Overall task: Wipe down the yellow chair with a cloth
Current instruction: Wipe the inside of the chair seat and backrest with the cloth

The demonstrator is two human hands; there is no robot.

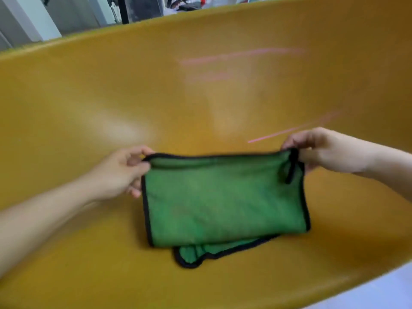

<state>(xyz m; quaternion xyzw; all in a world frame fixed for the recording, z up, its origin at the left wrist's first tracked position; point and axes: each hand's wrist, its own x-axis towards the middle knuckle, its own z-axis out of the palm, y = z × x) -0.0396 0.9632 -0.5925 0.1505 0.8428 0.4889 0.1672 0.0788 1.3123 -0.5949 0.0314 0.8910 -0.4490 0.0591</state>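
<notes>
Yellow chair [89,97] seat fills my view; green cloth [223,197] lies folded on it at 6 o'clock. Left hand [120,172] pinches its 10 o'clock corner, right hand [323,150] its 2 o'clock corner. I read this as folding prep; next: bunch cloth, press, start strokes.

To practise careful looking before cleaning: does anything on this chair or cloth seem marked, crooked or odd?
Pink streaks cross the yellow chair above the right hand; marks or reflections, I cannot tell. The green cloth is folded unevenly, a lower layer poking out below.
</notes>
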